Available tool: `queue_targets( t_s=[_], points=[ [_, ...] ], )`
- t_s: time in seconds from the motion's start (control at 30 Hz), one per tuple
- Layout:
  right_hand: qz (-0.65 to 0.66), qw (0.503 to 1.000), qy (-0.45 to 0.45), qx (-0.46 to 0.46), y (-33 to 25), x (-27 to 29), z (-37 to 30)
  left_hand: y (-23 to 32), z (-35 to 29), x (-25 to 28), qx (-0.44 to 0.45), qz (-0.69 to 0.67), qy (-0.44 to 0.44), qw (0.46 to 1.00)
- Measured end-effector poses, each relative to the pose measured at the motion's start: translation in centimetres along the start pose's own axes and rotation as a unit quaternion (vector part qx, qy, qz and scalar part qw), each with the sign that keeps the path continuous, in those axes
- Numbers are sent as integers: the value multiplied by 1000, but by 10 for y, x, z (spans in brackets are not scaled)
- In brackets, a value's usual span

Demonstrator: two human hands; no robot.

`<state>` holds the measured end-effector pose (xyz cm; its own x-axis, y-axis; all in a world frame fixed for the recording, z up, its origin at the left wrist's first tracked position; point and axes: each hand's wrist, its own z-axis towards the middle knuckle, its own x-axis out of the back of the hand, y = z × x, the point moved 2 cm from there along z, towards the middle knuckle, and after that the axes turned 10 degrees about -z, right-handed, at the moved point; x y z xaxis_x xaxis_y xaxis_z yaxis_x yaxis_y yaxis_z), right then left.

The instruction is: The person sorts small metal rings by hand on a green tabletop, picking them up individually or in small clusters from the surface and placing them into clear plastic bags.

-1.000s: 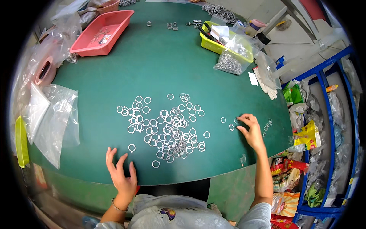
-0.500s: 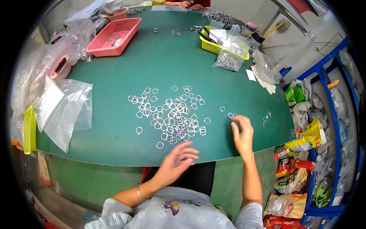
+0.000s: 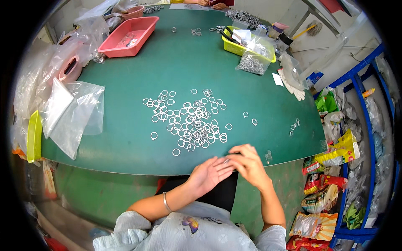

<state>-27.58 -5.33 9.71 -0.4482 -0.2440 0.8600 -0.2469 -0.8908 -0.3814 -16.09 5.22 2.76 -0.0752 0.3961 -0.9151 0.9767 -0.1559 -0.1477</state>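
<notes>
My left hand (image 3: 207,176) is palm up at the table's near edge, fingers stretched out and holding nothing I can make out. Over its fingertips, my right hand (image 3: 248,166) bends its fingers in a pinch. A small metal ring (image 3: 226,160) shows partly between the two hands, its shape mostly hidden by the fingers. Beyond my hands, a loose pile of silvery rings with small tabs (image 3: 194,125) is spread over the green table (image 3: 125,154). To the right lie two single rings, the nearer one (image 3: 254,121) beside the other, and a short row of several (image 3: 294,127).
On the left are a clear plastic bag (image 3: 90,113), a yellow-green tray (image 3: 34,136) and a pink tray (image 3: 130,48). A yellow-green basket (image 3: 234,49), a bag of metal parts (image 3: 252,64) and white gloves (image 3: 292,85) sit at the far right. Another person's hands (image 3: 218,6) are at the far end.
My right hand has come back from the rings on the right to my left hand, and fewer rings lie where it was. My left hand has turned palm up.
</notes>
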Motion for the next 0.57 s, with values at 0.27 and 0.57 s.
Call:
queue_targets(
  t_s=[0.27, 0.57],
  points=[
    [-217, 942, 137, -217, 103, -3, 10, 0, -4, -23, -106, 98, -122, 982],
    [-172, 953, 163, -187, 108, -17, 2, 9, -17, -31, -71, 81, -152, 983]
  ],
)
